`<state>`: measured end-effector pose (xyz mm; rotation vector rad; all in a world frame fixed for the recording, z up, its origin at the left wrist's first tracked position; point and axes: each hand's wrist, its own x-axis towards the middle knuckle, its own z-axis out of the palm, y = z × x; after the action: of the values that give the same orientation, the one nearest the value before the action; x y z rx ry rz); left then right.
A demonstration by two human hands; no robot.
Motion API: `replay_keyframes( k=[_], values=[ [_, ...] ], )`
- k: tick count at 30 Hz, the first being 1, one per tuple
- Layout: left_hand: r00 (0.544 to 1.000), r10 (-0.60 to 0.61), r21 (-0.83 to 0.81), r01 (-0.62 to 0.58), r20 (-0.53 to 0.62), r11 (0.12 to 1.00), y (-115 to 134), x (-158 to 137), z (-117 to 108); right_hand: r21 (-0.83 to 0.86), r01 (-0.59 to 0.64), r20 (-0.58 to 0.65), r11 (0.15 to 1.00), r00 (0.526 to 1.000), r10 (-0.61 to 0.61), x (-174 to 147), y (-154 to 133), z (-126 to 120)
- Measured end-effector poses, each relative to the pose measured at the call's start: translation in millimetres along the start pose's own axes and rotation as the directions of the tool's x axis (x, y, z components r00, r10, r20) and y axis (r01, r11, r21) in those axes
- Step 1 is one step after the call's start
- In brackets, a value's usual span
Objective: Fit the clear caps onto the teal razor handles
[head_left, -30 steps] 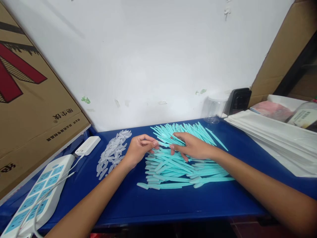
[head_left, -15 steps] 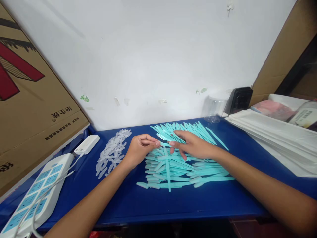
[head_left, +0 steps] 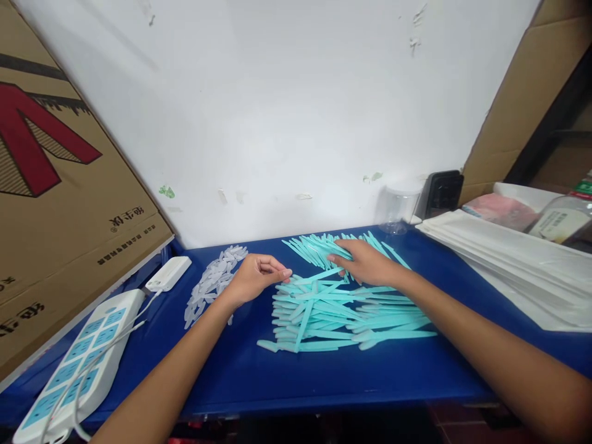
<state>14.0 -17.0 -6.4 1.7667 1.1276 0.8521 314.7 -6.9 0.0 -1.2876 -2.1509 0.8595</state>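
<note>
My left hand (head_left: 259, 277) is closed in a pinch, thumb against forefinger, between the two kinds of pieces; what sits at its fingertips is too small to make out. My right hand (head_left: 367, 262) is at the far heap, with thumb and fingers around some turquoise eyebrow razors (head_left: 340, 251). Thin turquoise razors (head_left: 308, 250) fill that heap. Nearer me lies a pile of razors with pale capped ends (head_left: 319, 308), one resting diagonally on top. Left of my left hand is a heap of translucent blade caps (head_left: 213, 280).
A white power strip (head_left: 87, 351) with cables and a white adapter (head_left: 169, 273) lie on the blue tabletop (head_left: 259, 382) at left. A printed carton (head_left: 83, 203) stands beyond them. At right are a clear jar (head_left: 398, 209), a black object (head_left: 444, 192) and stacked white sheets (head_left: 509, 265).
My right hand has moved up and right, away from my left hand, to the far heap. A razor now lies diagonally on the near pile. The view has shifted slightly.
</note>
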Motion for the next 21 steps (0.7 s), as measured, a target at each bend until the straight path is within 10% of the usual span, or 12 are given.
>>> replay_keyframes(
  k=[8, 16, 21],
  values=[
    [0.994, 0.085, 0.181, -0.072, -0.065, 0.981, 0.4, 2.7, -7.1, 0.0, 0.084, 0.102, 0.996, 0.991, -0.084, -4.3, -4.6, 2.5],
    [0.944, 0.077, 0.326, -0.187, 0.321, 0.927, 26.0, -15.5, -3.3, -0.198, 0.153, -0.018, 0.968, 0.987, -0.16, -1.8, -0.5, 0.5],
    [0.92, 0.111, 0.331, -0.245, 0.376, 0.911, 32.6, -19.4, 6.7, -0.204, 0.115, -0.088, 0.972, 0.987, -0.135, 1.2, 2.1, 0.8]
  ],
)
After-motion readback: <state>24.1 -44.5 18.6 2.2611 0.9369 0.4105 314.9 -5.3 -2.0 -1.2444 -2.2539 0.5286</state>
